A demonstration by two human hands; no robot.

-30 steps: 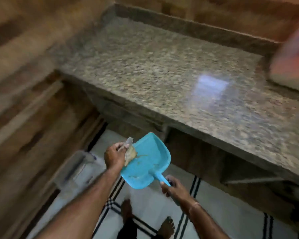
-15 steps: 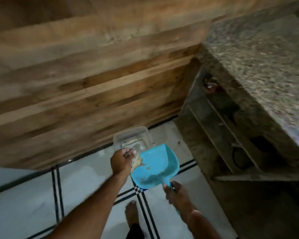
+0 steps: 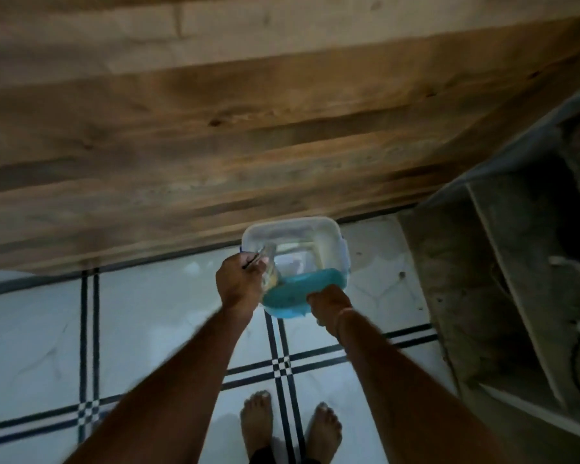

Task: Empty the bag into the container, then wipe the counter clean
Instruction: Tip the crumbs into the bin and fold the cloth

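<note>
The left hand (image 3: 240, 283) pinches a crumpled clear bag (image 3: 271, 270) above the container (image 3: 318, 229) on the floor. Just right of that grip, the right hand (image 3: 329, 304) is closed around the blue dustpan (image 3: 292, 294). Both should tip slowly, keeping 2 hands over the rim.

The container (image 3: 295, 244) looks like translucent, milky plastic with smooth walls and small blue clips at its sides. The dustpan (image 3: 293, 296) is turquoise plastic, smooth with a dull sheen. The floor (image 3: 154, 316) is glossy white tile crossed by dark lines and catches soft reflections. The wall (image 3: 248, 128) is wood planking with visible grain and knots, matt. The shelf unit (image 3: 503, 262) at right looks rough, grey and dusty, like bare cement.
</note>
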